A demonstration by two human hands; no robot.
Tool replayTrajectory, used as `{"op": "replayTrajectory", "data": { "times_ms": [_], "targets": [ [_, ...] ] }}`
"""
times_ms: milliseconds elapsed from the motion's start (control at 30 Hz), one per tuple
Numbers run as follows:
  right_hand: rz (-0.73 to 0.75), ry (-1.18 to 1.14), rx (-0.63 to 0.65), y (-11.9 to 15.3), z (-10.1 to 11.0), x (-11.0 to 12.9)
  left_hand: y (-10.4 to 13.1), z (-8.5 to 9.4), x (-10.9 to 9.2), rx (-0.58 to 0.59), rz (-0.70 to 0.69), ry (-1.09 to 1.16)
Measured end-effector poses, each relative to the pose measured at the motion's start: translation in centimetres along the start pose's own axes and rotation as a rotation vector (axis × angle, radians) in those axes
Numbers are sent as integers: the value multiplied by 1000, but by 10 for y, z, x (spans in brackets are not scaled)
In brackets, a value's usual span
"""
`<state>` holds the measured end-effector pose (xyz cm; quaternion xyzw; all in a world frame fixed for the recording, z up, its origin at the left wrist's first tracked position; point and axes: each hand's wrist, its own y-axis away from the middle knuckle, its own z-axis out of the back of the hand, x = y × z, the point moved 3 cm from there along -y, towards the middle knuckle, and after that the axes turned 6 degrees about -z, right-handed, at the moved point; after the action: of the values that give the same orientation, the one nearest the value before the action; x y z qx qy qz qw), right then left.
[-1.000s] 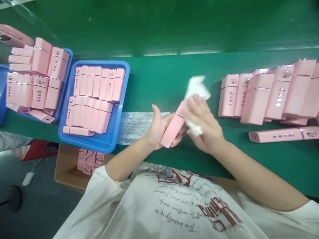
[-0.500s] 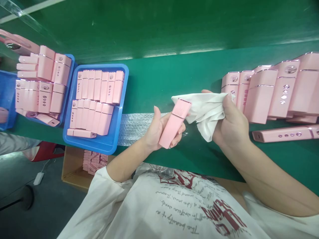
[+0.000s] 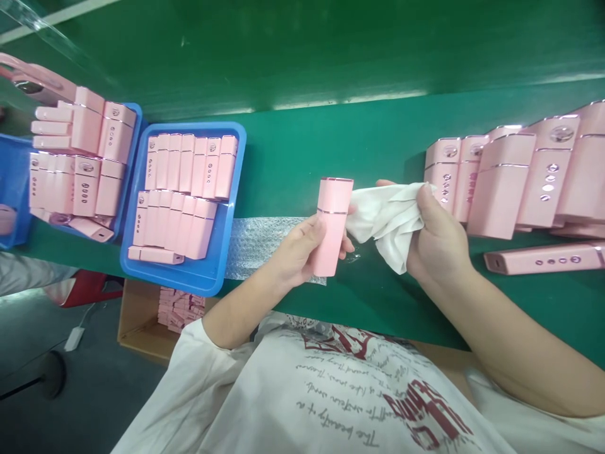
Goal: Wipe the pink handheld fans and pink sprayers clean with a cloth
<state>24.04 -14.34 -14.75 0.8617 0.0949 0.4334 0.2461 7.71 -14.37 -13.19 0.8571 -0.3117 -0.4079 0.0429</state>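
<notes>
In my left hand is a pink rectangular handheld device with a silver band near its top. The device stands nearly upright, a plain side toward me, with my thumb across its left edge. My right hand grips a crumpled white cloth between thumb and fingers. The cloth's left end reaches the device's right edge; whether it presses on it I cannot tell. Most of my right fingers are hidden behind the cloth. A strip of bubble wrap lies beneath my left hand.
A blue tray at the left holds two rows of pink devices, beside another heaped blue tray. More pink devices stand at the right, with one lying flat. Below the table edge, a cardboard box contains small pink pieces.
My left hand has turned the pink device from a slant to nearly upright, and its dotted face no longer shows. My left thumb has closed onto it. The cloth has shifted slightly down.
</notes>
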Motion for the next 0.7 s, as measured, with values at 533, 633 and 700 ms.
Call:
{"op": "replayTrajectory", "data": {
  "times_ms": [533, 633, 700],
  "targets": [
    [665, 661, 371, 30, -13, -16, -6, 1, 9, -207, 131, 196],
    [1002, 1115, 718, 47, -21, -33, -7, 5, 16, -310, 165, 187],
    [1077, 1240, 782, 46, -21, -36, -7, 6, 17, -338, 162, 187]
  ]
}}
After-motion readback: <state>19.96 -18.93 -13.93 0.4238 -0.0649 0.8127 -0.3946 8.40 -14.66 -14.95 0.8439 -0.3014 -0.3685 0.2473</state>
